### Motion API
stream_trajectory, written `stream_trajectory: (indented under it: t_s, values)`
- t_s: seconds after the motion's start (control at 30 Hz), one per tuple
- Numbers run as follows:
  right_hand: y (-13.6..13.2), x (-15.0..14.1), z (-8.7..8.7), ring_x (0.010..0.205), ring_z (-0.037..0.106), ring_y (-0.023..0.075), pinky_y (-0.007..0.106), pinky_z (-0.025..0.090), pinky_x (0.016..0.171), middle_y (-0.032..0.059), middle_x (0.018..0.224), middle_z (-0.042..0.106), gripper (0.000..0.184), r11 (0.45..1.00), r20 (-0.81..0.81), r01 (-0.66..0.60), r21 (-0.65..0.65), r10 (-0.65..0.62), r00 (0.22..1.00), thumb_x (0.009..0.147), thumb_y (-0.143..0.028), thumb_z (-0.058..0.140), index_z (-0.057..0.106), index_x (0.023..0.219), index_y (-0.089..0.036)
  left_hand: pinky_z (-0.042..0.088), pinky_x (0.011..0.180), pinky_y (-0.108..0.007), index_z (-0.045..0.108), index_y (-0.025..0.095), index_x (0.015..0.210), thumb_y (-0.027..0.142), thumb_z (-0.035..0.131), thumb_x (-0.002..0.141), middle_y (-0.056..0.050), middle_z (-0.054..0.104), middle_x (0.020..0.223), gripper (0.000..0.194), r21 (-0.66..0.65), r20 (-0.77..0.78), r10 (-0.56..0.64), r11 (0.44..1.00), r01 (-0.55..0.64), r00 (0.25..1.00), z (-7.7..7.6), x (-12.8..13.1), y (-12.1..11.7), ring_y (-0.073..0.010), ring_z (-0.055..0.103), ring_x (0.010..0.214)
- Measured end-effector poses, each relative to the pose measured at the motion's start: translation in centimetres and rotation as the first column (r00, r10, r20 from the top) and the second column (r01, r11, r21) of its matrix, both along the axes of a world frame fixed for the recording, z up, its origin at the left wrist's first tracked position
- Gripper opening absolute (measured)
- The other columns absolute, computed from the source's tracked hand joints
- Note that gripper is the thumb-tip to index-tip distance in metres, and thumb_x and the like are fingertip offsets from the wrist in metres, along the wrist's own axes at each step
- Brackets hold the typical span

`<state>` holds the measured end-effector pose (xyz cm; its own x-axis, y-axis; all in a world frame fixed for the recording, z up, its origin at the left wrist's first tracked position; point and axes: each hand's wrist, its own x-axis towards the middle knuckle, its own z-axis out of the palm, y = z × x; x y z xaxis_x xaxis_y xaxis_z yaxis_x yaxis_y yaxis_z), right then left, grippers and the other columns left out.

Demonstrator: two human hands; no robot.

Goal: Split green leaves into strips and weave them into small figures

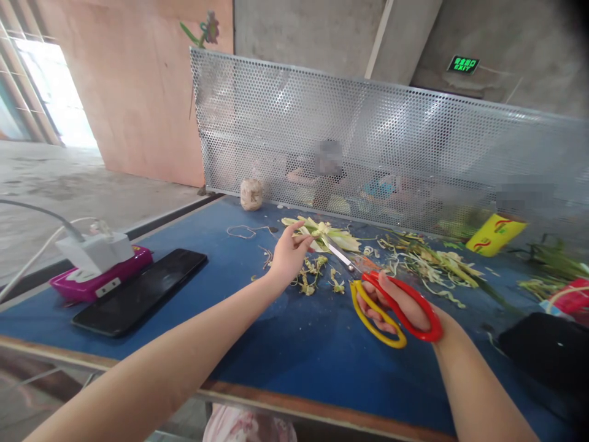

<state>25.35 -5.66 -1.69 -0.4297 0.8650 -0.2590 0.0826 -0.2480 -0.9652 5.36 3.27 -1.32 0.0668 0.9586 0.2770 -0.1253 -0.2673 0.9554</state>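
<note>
Over the middle of the blue table, my left hand (289, 250) pinches a pale yellow-green piece of plant (321, 229). Longer pale leaves (345, 238) spread out around it. My right hand (407, 306) is wrapped round a pair of scissors (430, 322) with one red and one yellow handle loop. Their metal blades point forward and left, with the tips at the plant piece. I cannot make out whether the blades are apart. Small yellowish trimmings (309, 275) lie on the table just below the left hand.
A perforated metal screen (285, 110) stands along the table's back, with a person behind it. At left are a black phone (142, 291) and a purple power strip (115, 279) with chargers. Plant scraps (437, 261), a yellow packet (496, 234) and a black item (545, 350) lie at right.
</note>
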Motion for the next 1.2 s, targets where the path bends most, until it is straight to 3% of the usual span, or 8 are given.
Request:
stream_trajectory:
  t_s: [0.43, 0.67, 0.8, 0.87, 0.97, 1.03, 1.1, 1.2]
  values:
    - [0.0, -0.3, 0.1, 0.042, 0.036, 0.0041, 0.015, 0.030, 0.036, -0.0014, 0.060, 0.045, 0.057, 0.999, -0.003, 0.048, -0.022, -0.048, 0.999, 0.073, -0.071, 0.035, 0.047, 0.068, -0.015, 0.045, 0.066, -0.025, 0.043, 0.014, 0.116, 0.014, 0.052, 0.078, -0.006, 0.068, 0.086, 0.039, 0.029, -0.083, 0.032, 0.999, -0.029, 0.996, -0.1, -0.1, -0.3, -0.0097, 0.060, 0.060]
    - [0.3, -0.3, -0.2, 0.039, 0.029, 0.0047, 0.015, 0.022, 0.031, -0.0028, 0.052, 0.042, 0.057, 0.996, 0.015, 0.080, -0.038, -0.079, 0.997, 0.072, -0.072, 0.035, 0.046, 0.062, -0.017, 0.046, 0.065, -0.025, 0.041, 0.014, 0.117, 0.014, 0.051, 0.078, -0.007, 0.068, 0.088, 0.040, 0.034, -0.114, 0.005, 0.999, -0.001, 0.993, -0.3, 0.1, -0.6, -0.0100, 0.060, 0.060]
    - [0.5, -0.1, 0.1, 0.038, 0.028, 0.0052, 0.016, 0.021, 0.030, -0.0032, 0.049, 0.040, 0.056, 0.984, 0.036, 0.177, 0.011, -0.177, 0.984, 0.068, -0.073, 0.040, 0.047, 0.058, -0.018, 0.045, 0.064, -0.025, 0.040, 0.014, 0.119, 0.015, 0.051, 0.079, -0.007, 0.068, 0.090, 0.042, 0.033, -0.136, 0.005, 0.999, 0.000, 0.991, -0.2, 0.0, -0.6, -0.0105, 0.061, 0.061]
    - [0.9, 0.2, 0.4, 0.037, 0.029, 0.0047, 0.015, 0.022, 0.029, -0.0038, 0.047, 0.038, 0.058, 0.952, 0.045, 0.302, 0.049, -0.304, 0.952, 0.067, -0.074, 0.040, 0.046, 0.056, -0.018, 0.045, 0.064, -0.025, 0.040, 0.013, 0.119, 0.015, 0.051, 0.079, -0.008, 0.067, 0.091, 0.042, 0.029, -0.151, 0.003, 1.000, 0.001, 0.989, -0.3, -0.1, -0.6, -0.0104, 0.060, 0.062]
    - [1.6, 0.8, 0.7, 0.034, 0.030, 0.0039, 0.016, 0.025, 0.029, -0.0046, 0.043, 0.035, 0.061, 0.842, 0.050, 0.518, 0.152, -0.530, 0.847, 0.068, -0.075, 0.037, 0.045, 0.053, -0.017, 0.045, 0.066, -0.026, 0.039, 0.013, 0.120, 0.015, 0.050, 0.080, -0.009, 0.067, 0.093, 0.041, 0.022, -0.169, -0.014, 1.000, 0.018, 0.986, -0.4, -0.1, -0.5, -0.0105, 0.060, 0.062]
    - [1.8, 1.0, 0.7, 0.033, 0.029, 0.0039, 0.017, 0.027, 0.029, -0.0049, 0.041, 0.035, 0.060, 0.794, 0.052, 0.573, 0.205, -0.593, 0.803, 0.067, -0.075, 0.038, 0.044, 0.053, -0.017, 0.044, 0.066, -0.027, 0.038, 0.013, 0.120, 0.015, 0.050, 0.080, -0.010, 0.066, 0.094, 0.042, 0.019, -0.177, -0.030, 0.999, 0.034, 0.984, -0.5, -0.1, -0.4, -0.0106, 0.059, 0.063]
    - [1.7, 1.0, 0.5, 0.033, 0.031, 0.0042, 0.018, 0.027, 0.031, -0.0049, 0.043, 0.037, 0.058, 0.836, 0.079, 0.503, 0.220, -0.530, 0.845, 0.066, -0.074, 0.041, 0.045, 0.056, -0.017, 0.044, 0.067, -0.027, 0.037, 0.012, 0.121, 0.015, 0.049, 0.080, -0.010, 0.066, 0.094, 0.042, 0.018, -0.184, -0.052, 0.998, 0.057, 0.982, -0.5, -0.2, -0.3, -0.0104, 0.059, 0.063]
    - [1.3, 0.7, 0.4, 0.038, 0.036, 0.0049, 0.020, 0.031, 0.037, -0.0041, 0.052, 0.041, 0.054, 0.921, 0.112, 0.272, 0.280, -0.313, 0.943, 0.066, -0.071, 0.047, 0.049, 0.066, -0.017, 0.043, 0.066, -0.026, 0.034, 0.010, 0.123, 0.012, 0.047, 0.081, -0.010, 0.067, 0.090, 0.044, 0.010, -0.195, -0.131, 0.991, 0.135, 0.972, -0.2, -0.6, 0.1, -0.0092, 0.056, 0.060]
